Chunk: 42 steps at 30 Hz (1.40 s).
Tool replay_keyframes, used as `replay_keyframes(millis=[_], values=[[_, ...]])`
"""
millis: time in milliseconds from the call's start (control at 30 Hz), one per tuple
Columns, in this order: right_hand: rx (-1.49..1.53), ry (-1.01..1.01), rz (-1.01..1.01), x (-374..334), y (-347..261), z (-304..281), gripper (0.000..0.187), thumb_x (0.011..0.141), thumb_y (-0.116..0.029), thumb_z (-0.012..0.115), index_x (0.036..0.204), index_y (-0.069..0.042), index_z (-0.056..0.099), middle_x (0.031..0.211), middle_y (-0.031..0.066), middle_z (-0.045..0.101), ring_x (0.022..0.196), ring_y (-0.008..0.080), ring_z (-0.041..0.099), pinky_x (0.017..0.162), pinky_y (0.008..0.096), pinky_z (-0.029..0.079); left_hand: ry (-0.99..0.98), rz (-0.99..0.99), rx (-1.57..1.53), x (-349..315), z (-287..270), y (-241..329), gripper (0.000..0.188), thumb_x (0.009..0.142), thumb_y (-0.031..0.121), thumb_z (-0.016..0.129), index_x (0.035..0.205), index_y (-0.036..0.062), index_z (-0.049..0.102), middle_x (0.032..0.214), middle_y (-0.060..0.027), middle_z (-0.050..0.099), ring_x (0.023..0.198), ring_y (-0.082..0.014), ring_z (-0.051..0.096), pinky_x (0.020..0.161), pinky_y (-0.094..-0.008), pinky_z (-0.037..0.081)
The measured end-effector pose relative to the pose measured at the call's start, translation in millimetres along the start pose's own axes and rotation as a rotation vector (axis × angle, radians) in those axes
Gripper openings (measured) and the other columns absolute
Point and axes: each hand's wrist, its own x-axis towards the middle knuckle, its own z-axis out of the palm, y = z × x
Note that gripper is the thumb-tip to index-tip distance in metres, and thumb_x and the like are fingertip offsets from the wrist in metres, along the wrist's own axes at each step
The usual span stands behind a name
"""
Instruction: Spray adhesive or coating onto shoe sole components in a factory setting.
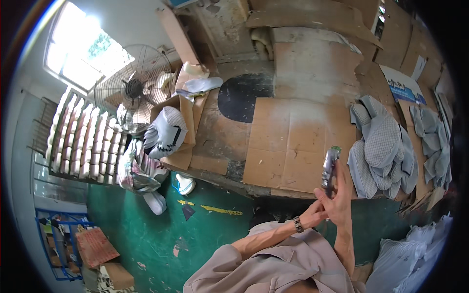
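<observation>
My right hand (338, 202) is above the front edge of the workbench, to the right of the middle. It is closed on a slim, dark, shiny thing with a green end (330, 163), which points away from me; I cannot make out its kind. My left hand (314, 214), with a dark band on its wrist, meets the base of my right hand, and its fingers are mostly hidden there. Beneath the held thing lies a flat cardboard sheet (278, 141) with a whitish patch. Just right of it is a heap of grey, patterned, sole-shaped pieces (383, 141).
More grey pieces (432, 141) lie at the far right. On the left stand a wire-caged fan (132, 88), an open carton of pale pieces (188, 129) and a rack of rolls (88, 136). White sacks (405, 259) sit at the lower right. A shoe (184, 185) lies on the green floor.
</observation>
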Motion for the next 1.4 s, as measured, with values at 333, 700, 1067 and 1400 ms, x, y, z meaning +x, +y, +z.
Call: replay_keyframes(millis=[333, 700, 1067, 1400], values=[[-0.378, 0.106, 0.090, -8, 57, 110, 0.063, 0.093, -0.023, 0.079, 0.146, 0.004, 0.057, 0.152, 0.0174, 0.055, 0.128, 0.0313, 0.061, 0.090, 0.0379, 0.058, 0.725, -0.049, -0.063, -61, -181, 158, 0.041, 0.108, 0.046, 0.061, 0.108, 0.0055, 0.064, 0.067, 0.0052, 0.042, 0.051, -0.0103, 0.043, 0.046, -0.0301, 0.040], [-0.375, -0.009, 0.051, -1, 7, 139, 0.055, 0.091, -0.011, 0.079, 0.141, 0.004, 0.062, 0.145, 0.0203, 0.060, 0.122, 0.0303, 0.066, 0.087, 0.0353, 0.061, 1.487, -0.094, 1.152, -53, -515, 253, 0.066, 0.090, 0.047, 0.078, 0.128, -0.0033, 0.061, 0.101, -0.0209, 0.074, 0.089, -0.0394, 0.073, 0.081, -0.0484, 0.058], [-0.418, -0.085, -0.325, 48, -91, 163, 0.046, 0.097, -0.011, 0.073, 0.141, 0.001, 0.064, 0.133, 0.0173, 0.069, 0.118, 0.0274, 0.068, 0.086, 0.0337, 0.059, 1.419, 0.726, 1.257, -140, -353, 267, 0.044, 0.088, 0.008, 0.075, 0.131, 0.0035, 0.065, 0.125, -0.0208, 0.067, 0.118, -0.0431, 0.063, 0.102, -0.0487, 0.052], [-0.468, -0.424, -0.299, 88, -84, 242, 0.048, 0.093, -0.003, 0.073, 0.141, -0.001, 0.064, 0.133, 0.0147, 0.068, 0.117, 0.0245, 0.068, 0.088, 0.0330, 0.059, 1.527, 0.401, 1.736, -253, -416, 356, 0.129, 0.059, 0.042, 0.098, 0.163, 0.0078, 0.031, 0.170, -0.0166, 0.030, 0.160, -0.0399, 0.020, 0.128, -0.0617, 0.016]])
